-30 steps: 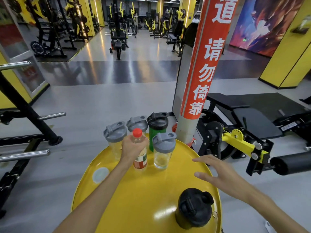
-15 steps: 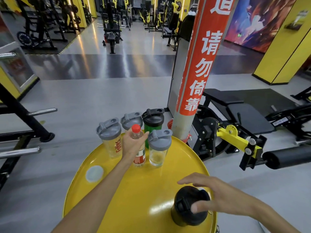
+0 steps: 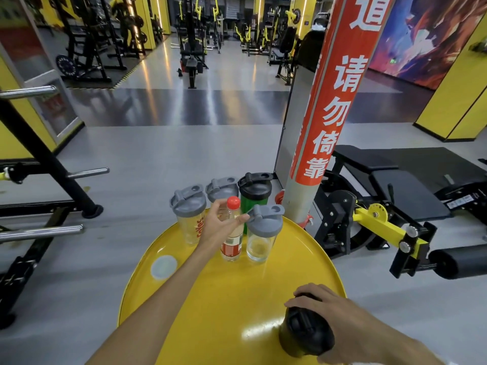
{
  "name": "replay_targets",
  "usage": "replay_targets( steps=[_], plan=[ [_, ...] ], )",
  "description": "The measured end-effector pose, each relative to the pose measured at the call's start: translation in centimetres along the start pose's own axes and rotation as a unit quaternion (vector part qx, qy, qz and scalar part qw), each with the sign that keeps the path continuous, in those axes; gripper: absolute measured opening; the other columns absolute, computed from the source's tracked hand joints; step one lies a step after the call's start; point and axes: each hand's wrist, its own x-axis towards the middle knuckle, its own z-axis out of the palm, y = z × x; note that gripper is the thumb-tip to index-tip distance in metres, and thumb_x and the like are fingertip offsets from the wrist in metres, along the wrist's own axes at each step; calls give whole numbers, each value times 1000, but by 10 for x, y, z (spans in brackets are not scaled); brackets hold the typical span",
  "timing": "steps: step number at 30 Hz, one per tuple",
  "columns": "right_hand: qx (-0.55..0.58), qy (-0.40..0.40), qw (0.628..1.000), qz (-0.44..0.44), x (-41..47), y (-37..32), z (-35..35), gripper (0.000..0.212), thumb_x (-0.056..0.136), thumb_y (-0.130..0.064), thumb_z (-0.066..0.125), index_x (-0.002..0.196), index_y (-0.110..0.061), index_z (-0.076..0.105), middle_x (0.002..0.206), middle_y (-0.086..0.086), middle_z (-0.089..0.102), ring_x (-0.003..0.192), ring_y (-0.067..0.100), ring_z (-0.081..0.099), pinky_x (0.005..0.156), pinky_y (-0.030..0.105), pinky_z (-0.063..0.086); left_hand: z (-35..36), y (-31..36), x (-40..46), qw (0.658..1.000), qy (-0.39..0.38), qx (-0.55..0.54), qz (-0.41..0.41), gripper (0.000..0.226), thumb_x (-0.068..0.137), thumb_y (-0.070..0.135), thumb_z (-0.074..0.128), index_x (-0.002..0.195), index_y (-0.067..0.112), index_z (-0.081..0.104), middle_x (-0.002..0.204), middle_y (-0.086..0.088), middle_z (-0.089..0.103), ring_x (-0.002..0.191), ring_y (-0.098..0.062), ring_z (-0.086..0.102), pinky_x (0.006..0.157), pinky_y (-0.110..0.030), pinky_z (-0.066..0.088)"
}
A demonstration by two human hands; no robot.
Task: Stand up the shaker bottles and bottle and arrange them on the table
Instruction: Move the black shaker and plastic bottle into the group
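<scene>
On the round yellow table [image 3: 210, 312], a clear bottle [image 3: 232, 246] with a red cap and red label stands upright. My left hand [image 3: 218, 230] wraps its upper part, thumb across the front. Around it stand several shakers: a clear one with a grey lid [image 3: 188, 219] to the left, another grey-lidded one [image 3: 221, 189] behind, a green one with a black lid [image 3: 255, 193], and a clear grey-lidded one [image 3: 262, 233] to the right. Near the table's front right edge, my right hand [image 3: 340, 325] grips a black shaker [image 3: 303, 335] from above.
A pillar wrapped in a red banner [image 3: 329, 106] rises just behind the table's far right. A black and yellow gym machine [image 3: 382, 227] stands to the right, and a rack with steel bars [image 3: 39, 227] to the left. A white round sticker [image 3: 163, 266] lies on the table's left.
My right hand came down from hovering over the table and closed on the black shaker's top. My left hand stayed on the red-capped bottle, its fingers a little looser.
</scene>
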Motion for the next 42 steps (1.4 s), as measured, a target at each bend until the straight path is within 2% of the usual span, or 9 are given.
replay_targets(
  steps=[9,18,21,24,29,32,37,40,42],
  plan=[
    [8,39,999,-36,35,-14,-21,86,61,-61,75,136,-61,32,137,-37,24,132,-6,31,104,27,46,-75,-8,-47,999,17,-27,11,68,71,81,64,117,30,65,122,12,68,116,-5,62,99,-34,52],
    [-33,94,989,-114,144,-74,-55,90,59,-57,80,138,-46,39,131,-20,40,120,7,45,94,31,53,-127,-25,-107,998,14,59,6,17,100,27,61,117,27,66,119,13,67,115,-8,62,97,-27,50],
    [-41,106,987,-116,182,-93,-61,89,58,-50,83,136,-38,44,123,-14,45,113,13,47,91,32,51,-134,-41,-116,994,-25,109,3,41,90,8,64,122,32,61,123,22,62,116,-7,60,98,-31,51],
    [-32,116,987,-106,214,-104,-63,81,51,-49,84,125,-36,52,114,-7,56,103,18,54,85,38,54,-132,-57,-116,988,-67,138,-9,63,80,19,74,135,39,48,135,27,53,126,-2,52,104,-32,47],
    [-41,106,990,-85,247,-104,-64,87,49,-52,85,127,-33,52,113,-3,60,100,20,58,84,40,55,-111,-73,-100,993,-72,90,-37,101,70,39,91,149,34,28,151,24,37,137,5,36,101,-4,33],
    [-32,96,992,-73,258,-101,-64,89,53,-48,88,131,-28,51,118,0,59,105,22,57,88,41,54,-97,-82,-87,996,-33,54,-55,114,60,49,95,150,26,29,151,16,40,139,-1,39,96,1,33],
    [-23,94,993,-65,270,-95,-58,89,53,-46,91,131,-26,52,118,1,60,106,22,55,90,37,51,-80,-86,-67,997,14,0,-70,94,62,23,98,135,34,40,135,13,54,120,4,53,82,-13,52],
    [-32,91,993,-60,274,-94,-54,87,54,-42,92,130,-24,52,117,3,58,106,24,54,88,38,51,-75,-95,-59,997,33,0,-70,94,54,28,100,126,44,43,131,17,59,120,3,56,93,-20,52],
    [-33,91,994,-59,275,-92,-51,89,53,-43,92,130,-24,52,116,4,58,106,25,54,88,39,51,-73,-99,-57,997,40,4,-69,94,54,24,101,126,42,43,129,17,60,118,7,56,92,-14,50]
  ],
)
